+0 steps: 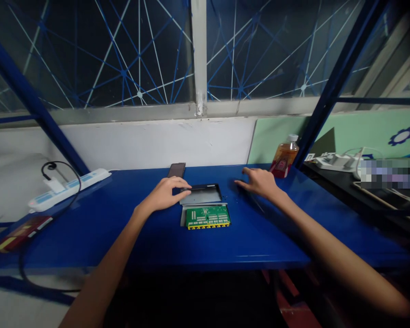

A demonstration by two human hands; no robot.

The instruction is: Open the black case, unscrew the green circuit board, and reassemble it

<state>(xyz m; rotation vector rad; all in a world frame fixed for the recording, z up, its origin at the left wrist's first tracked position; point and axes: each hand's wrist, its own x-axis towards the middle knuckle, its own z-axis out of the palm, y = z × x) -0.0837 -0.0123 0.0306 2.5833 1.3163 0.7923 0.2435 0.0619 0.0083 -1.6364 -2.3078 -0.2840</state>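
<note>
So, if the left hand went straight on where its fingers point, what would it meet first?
Most likely the black tray: the left hand overlaps the tray's left end in this view, though depth leaves contact unclear.

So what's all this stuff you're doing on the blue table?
A person's left hand is at the left edge of an open dark casing. The right hand is spread above the table, near a thin dark tool. A green circuit board lies in front of the casing, with tiny loose bits to the casing's right.
</note>
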